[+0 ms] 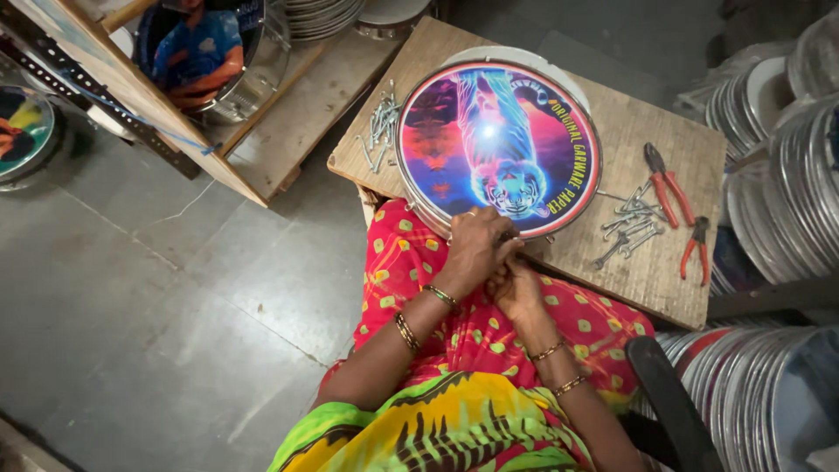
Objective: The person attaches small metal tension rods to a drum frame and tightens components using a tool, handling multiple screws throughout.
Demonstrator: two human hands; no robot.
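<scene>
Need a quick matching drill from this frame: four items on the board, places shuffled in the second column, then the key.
Things:
1. drum
2. loose screws
3. pliers with red handles
4. hooked bolts

Places:
A. heap at the left edge of the wooden board
B. middle of the board, both hands at its near rim
C. pile between the drum and the pliers
D. far right of the board, beside a second red-handled tool

Pairs: 1-B, 2-A, 3-D, 4-C
</scene>
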